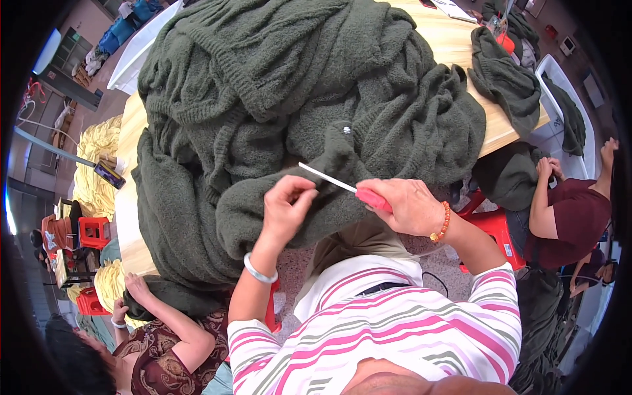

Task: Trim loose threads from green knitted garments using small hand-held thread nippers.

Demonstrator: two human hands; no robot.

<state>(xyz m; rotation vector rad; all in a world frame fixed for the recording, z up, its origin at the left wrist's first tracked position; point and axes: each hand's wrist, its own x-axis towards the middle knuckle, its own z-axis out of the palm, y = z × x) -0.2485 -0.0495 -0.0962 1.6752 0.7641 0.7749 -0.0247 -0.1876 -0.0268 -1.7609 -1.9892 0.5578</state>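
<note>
My right hand (411,207) is closed round the pink handle of a tool with a thin white shaft (326,176). The shaft points up and left, over a dark green knitted garment (263,207). Just left of its tip my left hand (286,209) is closed in a pinch above the knit; whatever lies between the fingertips is too small to make out. A narrow raised part of the knit (337,148) stands beyond the tool, with a small shiny spot on it. Behind it a big heap of dark green knitwear (283,59) covers most of the table.
Bare wood of the table (128,191) shows at the left. One co-worker (178,336) handles dark knitwear at lower left, another (566,210) sits at right. White bins (559,72) stand beyond the table. A phone (108,174) hangs on an arm at left, near yellow fabric (95,178).
</note>
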